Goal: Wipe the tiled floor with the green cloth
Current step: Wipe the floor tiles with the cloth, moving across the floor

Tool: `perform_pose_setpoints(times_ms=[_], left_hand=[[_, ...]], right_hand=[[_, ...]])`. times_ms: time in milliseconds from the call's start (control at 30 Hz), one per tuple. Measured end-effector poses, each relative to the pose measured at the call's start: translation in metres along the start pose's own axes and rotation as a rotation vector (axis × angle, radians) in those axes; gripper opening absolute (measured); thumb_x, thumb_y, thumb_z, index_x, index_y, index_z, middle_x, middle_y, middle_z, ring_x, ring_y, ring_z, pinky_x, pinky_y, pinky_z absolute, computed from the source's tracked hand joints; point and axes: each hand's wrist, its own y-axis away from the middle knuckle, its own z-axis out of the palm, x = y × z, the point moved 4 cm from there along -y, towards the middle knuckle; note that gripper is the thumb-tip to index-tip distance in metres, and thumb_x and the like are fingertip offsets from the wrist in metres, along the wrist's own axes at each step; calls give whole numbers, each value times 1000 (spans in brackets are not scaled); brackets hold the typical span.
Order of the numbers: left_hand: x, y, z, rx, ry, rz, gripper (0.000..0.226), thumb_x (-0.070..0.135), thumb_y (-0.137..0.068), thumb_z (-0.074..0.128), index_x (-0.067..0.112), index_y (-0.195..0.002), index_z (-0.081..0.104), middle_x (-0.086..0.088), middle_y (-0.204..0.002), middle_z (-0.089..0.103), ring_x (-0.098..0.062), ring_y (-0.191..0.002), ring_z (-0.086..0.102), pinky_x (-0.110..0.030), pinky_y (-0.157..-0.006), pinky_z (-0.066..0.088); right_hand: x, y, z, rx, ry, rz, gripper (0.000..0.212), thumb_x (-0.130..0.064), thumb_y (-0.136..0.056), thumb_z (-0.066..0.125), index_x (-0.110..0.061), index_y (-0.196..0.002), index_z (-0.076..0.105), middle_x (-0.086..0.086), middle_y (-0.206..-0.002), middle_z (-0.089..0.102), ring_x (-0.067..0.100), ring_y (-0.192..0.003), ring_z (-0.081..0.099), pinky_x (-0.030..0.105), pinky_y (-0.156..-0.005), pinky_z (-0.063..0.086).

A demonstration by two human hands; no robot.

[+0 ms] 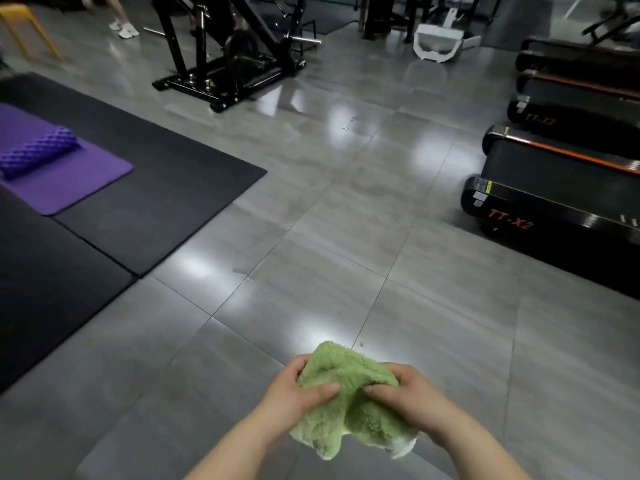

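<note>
A fluffy green cloth (346, 403) is bunched up between both hands, held in the air above the grey tiled floor (311, 237) at the bottom centre of the head view. My left hand (298, 389) grips its left side, thumb across the top. My right hand (408, 396) grips its right side. The cloth's lower corners hang loose below the hands. Small specks and a smear lie on the tiles, one patch (244, 273) ahead and another (348, 123) farther off.
Black rubber mats (145, 202) cover the floor to the left, with a purple yoga mat (65, 181) and a purple foam roller (38, 150) on them. Several black treadmills (554, 202) line the right side. A black weight machine (235, 64) stands ahead. A person's feet (124, 27) show far left.
</note>
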Motion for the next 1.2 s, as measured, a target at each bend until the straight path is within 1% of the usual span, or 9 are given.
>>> perform_pose_setpoints(times_ms=[100,233,433,567,633,733,933,1067,1200], left_hand=[[9,-30,-23,-63,-53,-62,64,35,-33,79,11,-90,65,-3,-79,72,-16,-72,67,-29,-71,56],[41,-81,-45,-109,-31,-58,48,33,-33,76,12,-75,68,3,-61,72,-9,-58,68,-20,-55,53],[75,-177,-81,-138,-58,-97,65,25,-42,76,13,-103,57,-2,-93,69,-13,-84,66,-26,-78,53],[94,-225,-124,103,-35,-106,34,14,-56,69,23,-87,56,3,-83,65,-10,-74,64,-19,-67,51],[99,-240,-149,167,-44,-107,25,6,-68,70,24,-80,57,4,-76,65,-3,-65,64,-14,-62,50],[98,-260,-190,191,-74,-155,20,11,-70,70,23,-78,57,2,-77,64,1,-60,62,-13,-61,49],[82,-301,-274,-12,-187,-247,17,6,-81,64,21,-74,59,22,-48,65,9,-55,61,-2,-54,44],[62,-349,-328,-152,-198,-287,30,18,-59,77,26,-82,60,19,-63,70,5,-67,65,-16,-75,51],[1,-438,-375,-201,-167,-297,17,17,-64,68,20,-79,61,13,-59,70,1,-59,65,-16,-64,53]], right_hand=[[-19,-33,0,-31,-35,3,11,-23,-64,63,-22,-75,65,-12,-57,69,-1,-59,65,15,-58,50],[-48,-94,-21,-37,-48,-1,4,-15,-76,68,-19,-78,67,-1,-71,70,11,-67,67,26,-70,55],[-96,-212,-56,-8,-148,33,13,-19,-65,70,-16,-76,66,-2,-64,70,10,-58,67,24,-63,54],[-135,-274,-52,-342,-64,143,47,-29,-54,74,-20,-98,60,5,-92,68,15,-77,68,27,-73,56],[-150,-297,-38,-474,-29,201,37,-24,-65,70,-22,-100,59,2,-97,68,12,-79,69,23,-74,56],[-158,-331,-13,-416,3,199,15,-18,-79,66,-24,-92,61,-1,-92,68,9,-77,67,21,-76,55],[-153,-390,47,-189,-251,237,28,-15,-61,61,-9,-89,65,7,-77,72,17,-65,69,27,-65,57],[-148,-452,75,-190,-389,223,30,-19,-61,67,-7,-88,66,7,-74,74,19,-66,71,27,-62,58],[-102,-559,93,-272,-369,160,67,-44,-26,91,-9,-80,71,8,-77,74,19,-67,70,28,-64,58]])
